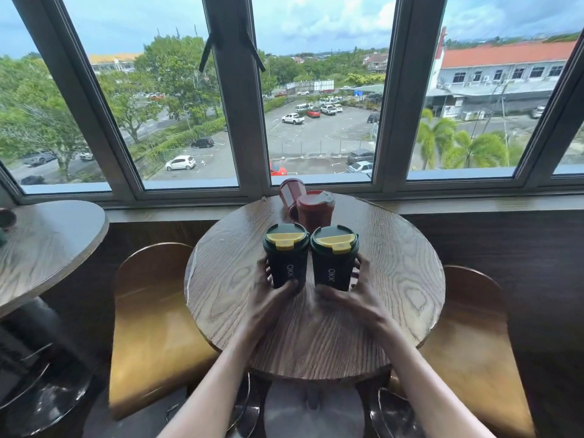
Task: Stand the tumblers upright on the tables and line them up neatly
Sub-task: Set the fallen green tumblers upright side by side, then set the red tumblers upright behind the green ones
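Two dark green tumblers with yellow lids stand upright near the middle of the round table (410,279), side by side. The left hand (271,298) is wrapped around the base of the left green tumbler (286,257), thumb across the near side and fingers around the outer side. The right hand (354,295) is clamped the same way on the base of the right green tumbler (334,259). Each grip is closed on its own cup, low down, so the lids rise well above the knuckles.

The long axis of both green cups is vertical, or close to it; their lids nearly touch while the bases stand a little apart.

Behind them, toward the table's far edge by the window, are two red tumblers. The nearer red tumbler (316,210) stands upright just behind the green pair. The farther red tumbler (289,192) looks tilted or lying against it, though its pose is partly hidden.

The coming move likely turns on that: the red one needing attention lies straight ahead of both grips, beyond the green pair and slightly left of centre, so the left hand is the nearer one once it lets go.
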The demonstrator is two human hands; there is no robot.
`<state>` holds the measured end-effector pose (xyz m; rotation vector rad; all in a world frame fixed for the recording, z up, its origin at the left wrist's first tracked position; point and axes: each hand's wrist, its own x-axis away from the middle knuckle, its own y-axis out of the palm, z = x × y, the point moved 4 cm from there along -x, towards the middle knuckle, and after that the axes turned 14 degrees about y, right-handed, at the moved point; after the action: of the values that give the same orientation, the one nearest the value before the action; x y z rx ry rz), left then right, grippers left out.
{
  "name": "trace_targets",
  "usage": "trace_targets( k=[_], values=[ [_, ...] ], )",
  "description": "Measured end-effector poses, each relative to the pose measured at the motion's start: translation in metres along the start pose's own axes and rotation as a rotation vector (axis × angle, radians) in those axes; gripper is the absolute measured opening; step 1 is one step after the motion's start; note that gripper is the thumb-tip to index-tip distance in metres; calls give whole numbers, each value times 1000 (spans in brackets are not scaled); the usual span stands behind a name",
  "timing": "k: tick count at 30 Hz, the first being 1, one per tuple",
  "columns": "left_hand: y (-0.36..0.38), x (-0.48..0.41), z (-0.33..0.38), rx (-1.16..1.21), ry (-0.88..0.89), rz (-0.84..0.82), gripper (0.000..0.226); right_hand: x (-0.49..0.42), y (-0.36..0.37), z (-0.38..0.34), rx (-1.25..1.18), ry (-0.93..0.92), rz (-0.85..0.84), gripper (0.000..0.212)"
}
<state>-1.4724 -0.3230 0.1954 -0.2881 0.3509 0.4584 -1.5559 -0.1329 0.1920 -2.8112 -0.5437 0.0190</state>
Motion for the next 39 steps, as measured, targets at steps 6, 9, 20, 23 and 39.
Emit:
trace_targets(
  k=[6,9,20,23,39],
  values=[
    [-19,-2,22,87,16,170,84,1,-35,-14,-223,89,-87,90],
    [-27,-22,36,61,-31,200,80,-32,-52,-42,-234,142,87,67],
    [-23,-60,52,92,-255,28,19,-123,-10,-120,213,545,-125,79],
    [-27,-62,50,88,-267,-10,13,-131,-3,-123,281,541,-140,75],
    [-19,-57,55,111,-262,-27,39,-164,-22,-135,305,287,-128,35]
  ],
)
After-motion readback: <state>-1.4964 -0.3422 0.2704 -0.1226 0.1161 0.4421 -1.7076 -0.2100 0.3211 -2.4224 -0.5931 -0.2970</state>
